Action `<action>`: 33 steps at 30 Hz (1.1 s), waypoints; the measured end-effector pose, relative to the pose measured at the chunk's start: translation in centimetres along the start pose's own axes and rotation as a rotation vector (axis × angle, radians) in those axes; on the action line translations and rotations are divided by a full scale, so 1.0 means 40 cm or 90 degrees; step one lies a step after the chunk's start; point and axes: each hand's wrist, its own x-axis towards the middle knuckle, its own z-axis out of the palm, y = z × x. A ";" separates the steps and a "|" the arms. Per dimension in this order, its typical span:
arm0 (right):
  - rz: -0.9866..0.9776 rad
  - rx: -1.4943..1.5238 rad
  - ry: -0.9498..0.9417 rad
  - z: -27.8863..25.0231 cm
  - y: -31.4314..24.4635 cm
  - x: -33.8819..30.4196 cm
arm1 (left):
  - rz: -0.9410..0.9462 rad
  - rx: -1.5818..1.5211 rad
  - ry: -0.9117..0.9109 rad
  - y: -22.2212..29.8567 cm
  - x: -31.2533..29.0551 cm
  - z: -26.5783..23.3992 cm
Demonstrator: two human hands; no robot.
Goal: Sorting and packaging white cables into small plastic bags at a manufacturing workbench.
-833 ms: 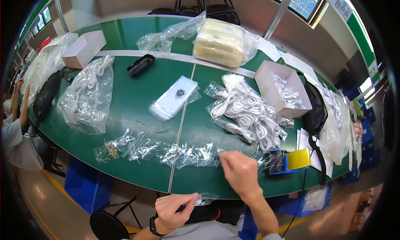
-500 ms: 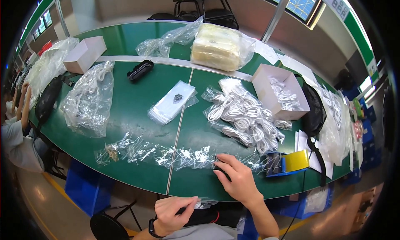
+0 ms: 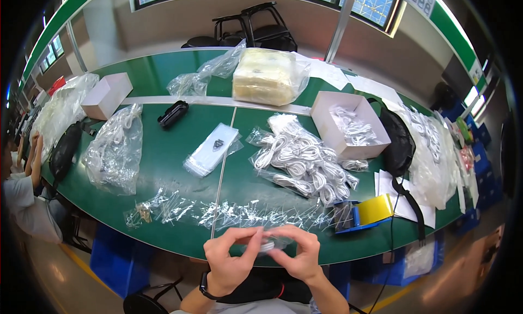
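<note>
Both the left hand [image 3: 229, 258] and the right hand [image 3: 299, 257] grasp one small clear bag [image 3: 267, 245], thumb and forefinger of each pinching it from opposite sides. Bag location: between the hands, over the near edge of the green tabletop [image 3: 166, 169]. White coil visible inside; bag outline blurred. Watch [image 3: 204, 285] on left wrist.

Just beyond the hands: a band of loose white strips [image 3: 253, 213], spread left to right; too fine to count. At its right end, a blue holder [image 3: 359, 227] with a yellow block [image 3: 376, 209].

Mid tabletop: a stack of flat clear bags [image 3: 202, 160]; to its right, a pile of bagged white cables [image 3: 305, 159]. Behind the pile, to the right, an open box [image 3: 370, 151] with more cables in it. Black case [image 3: 173, 114] farther back, left of the stack. Large clear sack [image 3: 113, 159] to the left. Plastic-wrapped block [image 3: 261, 85] at the rear.
</note>
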 end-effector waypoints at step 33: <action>-0.168 0.220 -0.112 -0.103 -0.116 -0.009 | 0.090 -0.354 -0.475 0.056 0.074 -0.098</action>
